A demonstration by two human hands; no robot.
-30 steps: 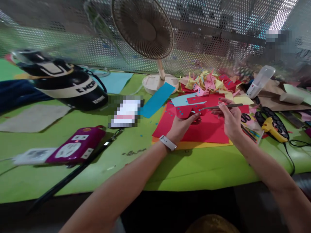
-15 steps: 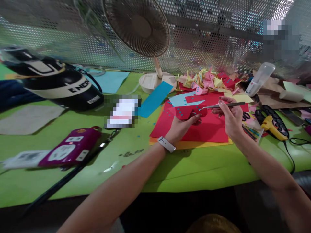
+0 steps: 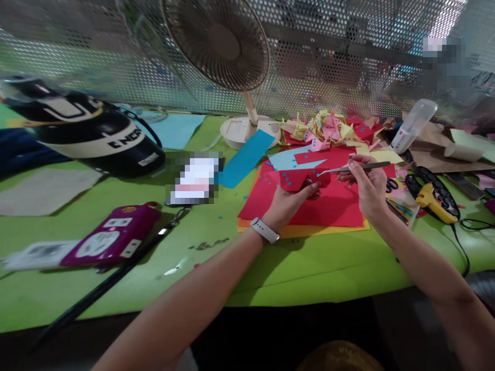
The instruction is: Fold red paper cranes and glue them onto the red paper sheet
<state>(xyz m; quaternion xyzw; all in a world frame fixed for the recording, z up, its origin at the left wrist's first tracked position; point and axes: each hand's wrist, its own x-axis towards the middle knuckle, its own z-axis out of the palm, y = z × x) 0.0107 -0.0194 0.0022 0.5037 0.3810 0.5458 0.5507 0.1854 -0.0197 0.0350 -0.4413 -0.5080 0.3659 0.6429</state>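
My left hand [image 3: 291, 205] is closed on a small piece of folded red paper [image 3: 296, 179] dotted with tiny blue squares. Between the thumb and fingers of my right hand [image 3: 369, 188] is a pair of metal tweezers [image 3: 358, 168], its tip pointing left at the red piece. A tiny blue bit seems to sit at the tip, though it is too small to be sure. Beneath both hands lie red sheets [image 3: 332, 208] over an orange sheet [image 3: 301, 231]. A light-blue paper scrap [image 3: 288, 157] and loose blue squares rest at the far side of the sheets.
Behind the sheets, folded paper pieces [image 3: 328, 129] form a pile beside a fan [image 3: 224, 44]. To the right lie a yellow glue gun [image 3: 436, 203], scissors [image 3: 392, 184] and a clear bottle [image 3: 413, 126]. Leftward are a blue strip [image 3: 247, 159], phone [image 3: 196, 178], purple device [image 3: 112, 234] and black bottle [image 3: 100, 136].
Almost nothing differs. The red piece is turned very slightly in my left hand, while the tweezers stay at it.
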